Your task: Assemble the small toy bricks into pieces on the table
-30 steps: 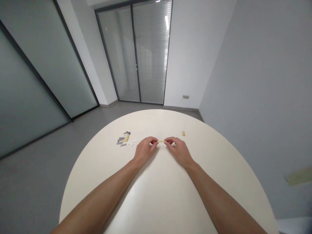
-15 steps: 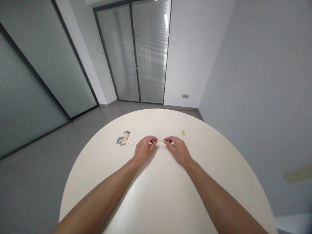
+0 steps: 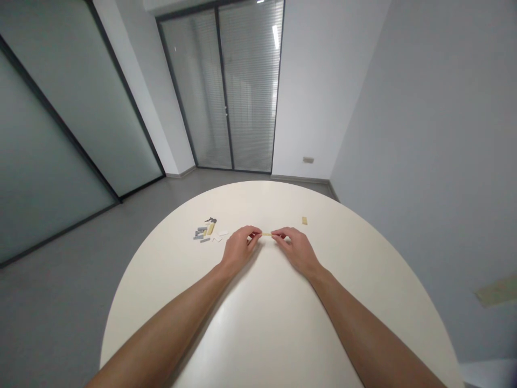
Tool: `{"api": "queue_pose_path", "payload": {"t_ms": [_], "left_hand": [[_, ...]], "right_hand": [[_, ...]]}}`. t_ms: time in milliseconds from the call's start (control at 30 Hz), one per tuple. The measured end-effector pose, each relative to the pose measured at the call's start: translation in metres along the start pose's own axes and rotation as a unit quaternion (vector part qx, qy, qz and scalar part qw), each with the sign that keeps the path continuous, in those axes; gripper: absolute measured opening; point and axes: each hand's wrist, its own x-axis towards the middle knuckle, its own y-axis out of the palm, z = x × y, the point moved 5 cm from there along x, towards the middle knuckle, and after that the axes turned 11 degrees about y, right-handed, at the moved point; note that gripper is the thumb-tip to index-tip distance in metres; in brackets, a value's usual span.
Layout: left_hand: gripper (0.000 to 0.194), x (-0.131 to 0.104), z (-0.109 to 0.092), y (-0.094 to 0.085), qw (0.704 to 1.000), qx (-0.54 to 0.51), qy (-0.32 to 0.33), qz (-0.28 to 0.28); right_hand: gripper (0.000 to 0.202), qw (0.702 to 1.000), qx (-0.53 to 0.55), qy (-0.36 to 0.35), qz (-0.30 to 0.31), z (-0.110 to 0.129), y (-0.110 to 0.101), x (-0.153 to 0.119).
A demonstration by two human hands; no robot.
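Note:
A thin pale yellow building-block piece [image 3: 266, 234] is stretched between my two hands, above the middle of the table. My left hand [image 3: 239, 249] pinches its left end between thumb and fingertips. The right end sits in the pinch of my right hand [image 3: 298, 250]. Only the narrow middle of the piece shows; both ends are hidden by fingers. To the left of my left hand lies a small group of grey pieces [image 3: 200, 231], with a thicker yellow piece [image 3: 210, 229] among them. Flat white pieces [image 3: 223, 233] rest closest to that hand.
The round white table [image 3: 262, 323] reaches under both forearms. Beyond my right hand lies a single flat yellow piece [image 3: 304, 220]. Small dark pieces [image 3: 211, 220] sit at the back of the left group. A glass door [image 3: 226, 97] and walls stand past the table.
The yellow piece between my hands has tilted slightly, so it now shows as a thinner, edge-on strip. Both hands keep their pinch and have barely moved.

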Motion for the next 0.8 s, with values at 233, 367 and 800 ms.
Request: {"api": "queue_pose_path", "payload": {"t_ms": [233, 367, 800], "left_hand": [[0.018, 0.0002, 0.0001, 0.0004, 1.0, -0.006, 0.0, 0.0], [0.016, 0.0002, -0.0007, -0.0002, 1.0, -0.013, 0.001, 0.001], [0.013, 0.0004, -0.0026, -0.0007, 1.0, -0.017, -0.007, -0.001]], "right_hand": [[0.015, 1.0, 0.0, 0.0, 0.001, -0.0004, 0.0006, 0.0014], [0.014, 1.0, 0.002, 0.002, -0.003, -0.0018, 0.002, 0.0015], [0.011, 1.0, 0.0, 0.009, -0.013, -0.0033, 0.0021, 0.0019]]}}
